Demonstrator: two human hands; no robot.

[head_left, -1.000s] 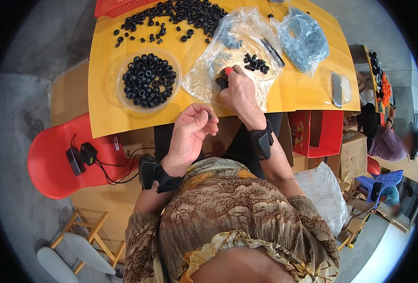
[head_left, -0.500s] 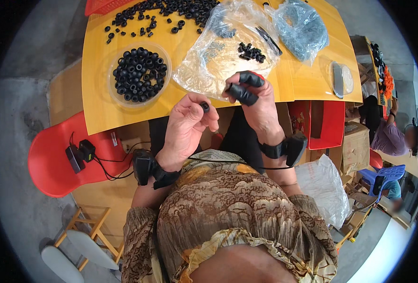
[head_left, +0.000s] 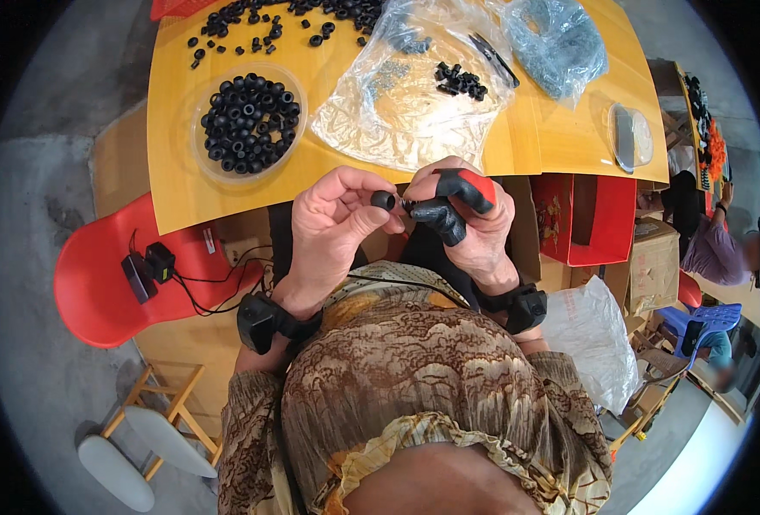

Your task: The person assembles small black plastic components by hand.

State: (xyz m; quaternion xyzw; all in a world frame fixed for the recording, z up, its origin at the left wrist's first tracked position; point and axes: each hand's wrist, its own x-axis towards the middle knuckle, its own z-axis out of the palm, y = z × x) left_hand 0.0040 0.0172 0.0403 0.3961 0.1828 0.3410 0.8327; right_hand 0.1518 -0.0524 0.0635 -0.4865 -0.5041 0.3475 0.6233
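In front of the table's edge my two hands meet. My left hand [head_left: 333,225] pinches a small black round plastic part [head_left: 383,200] between thumb and fingertips. My right hand [head_left: 474,219], with black wrapping on the thumb and black and red wrapping on a finger, is closed at the fingertips against that part's right side. A tiny dark piece [head_left: 407,205] shows at those fingertips; its kind is too small to make out. Above the hands, a clear plastic bag [head_left: 397,142] lies flat, with several small black fittings [head_left: 461,81] on it.
A clear round tub [head_left: 198,129] full of black round parts stands left on the yellow table [head_left: 170,193]. More black parts [head_left: 337,10] lie at the far edge. Right are a dark slim tool [head_left: 493,58], a bag of grey pieces [head_left: 558,51] and a clear oval container [head_left: 631,137].
My right hand has come left and down, so its fingertips now meet the black part in my left hand. The left hand has shifted slightly.
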